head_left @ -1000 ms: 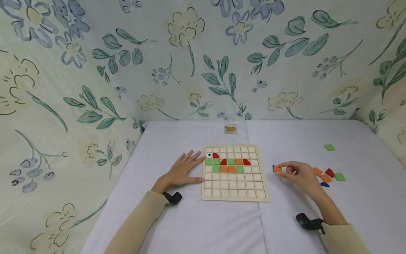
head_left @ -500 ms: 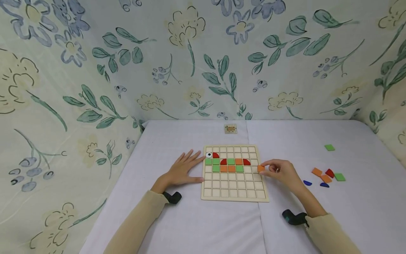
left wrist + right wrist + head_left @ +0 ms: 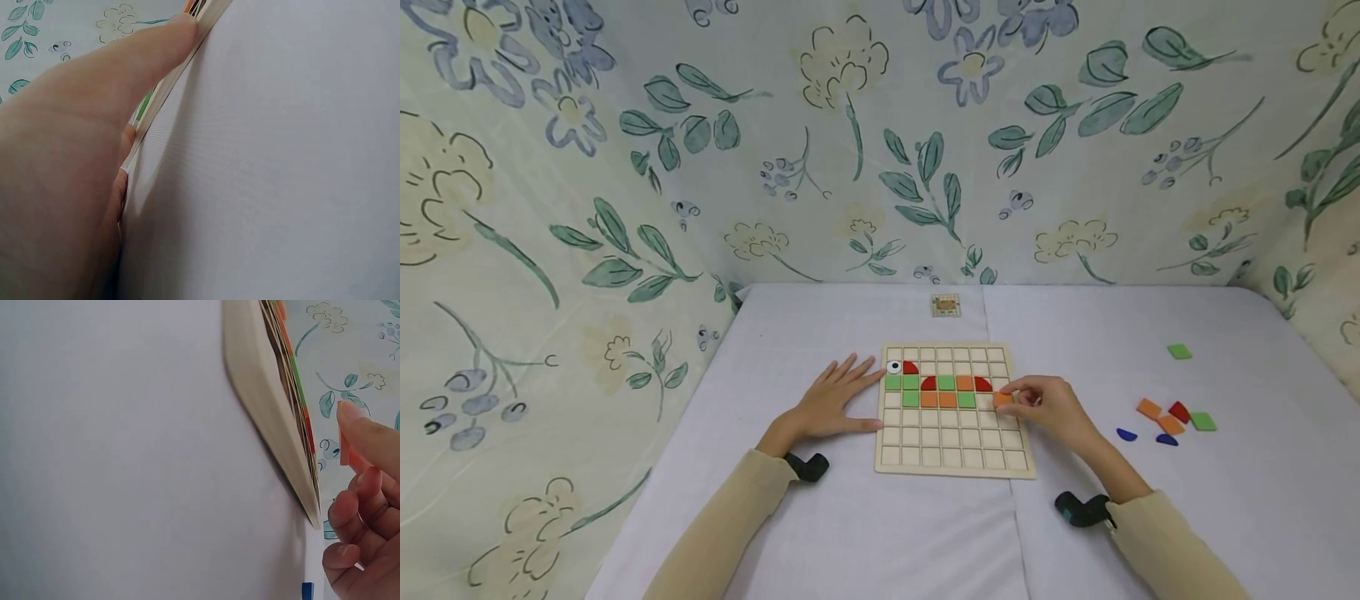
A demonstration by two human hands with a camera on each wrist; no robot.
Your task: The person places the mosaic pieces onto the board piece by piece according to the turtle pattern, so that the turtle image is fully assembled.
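A pale wooden grid board lies mid-table in the head view, with green, orange and red tiles and a white eye tile in its upper cells. Between thumb and forefinger my right hand pinches an orange square tile over the board's right columns. The right wrist view shows that orange tile held on edge, other fingers curled below. My left hand lies spread at the board's left edge, thumb and fingertips touching it. In the left wrist view the thumb rests against the board's side.
Right of the board lie loose orange tiles, a red quarter-round, a green square and two blue half-rounds. Another green tile sits farther back. A small patterned card is behind the board; floral cloth hangs beyond.
My right hand has moved left from beside the board to over its right side, carrying the orange tile. A blue half-round now lies near the loose pieces. The left hand stays put.
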